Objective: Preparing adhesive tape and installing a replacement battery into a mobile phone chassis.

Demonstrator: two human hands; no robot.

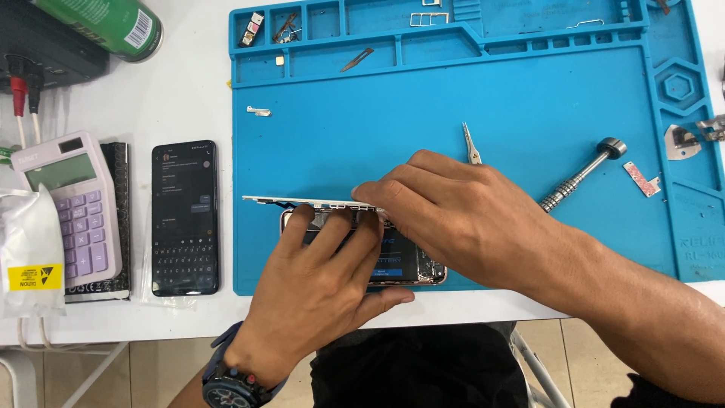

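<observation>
An opened phone body [408, 264] lies on the blue work mat [529, 113] near the front edge, its insides showing. Its thin screen panel [287, 201] is lifted edge-on above it, still joined along one side. My left hand [317, 279] rests over the phone body with fingertips up against the raised panel. My right hand [453, 215] reaches in from the right and pinches the panel's upper edge.
Tweezers [471, 145] and a metal screwdriver [581, 175] lie on the mat behind my hands. Small parts fill the mat's top trays [355, 59]. A lit black phone [185, 217], a lilac calculator [75, 208], a white bag [30, 249] and a green can [113, 26] sit left.
</observation>
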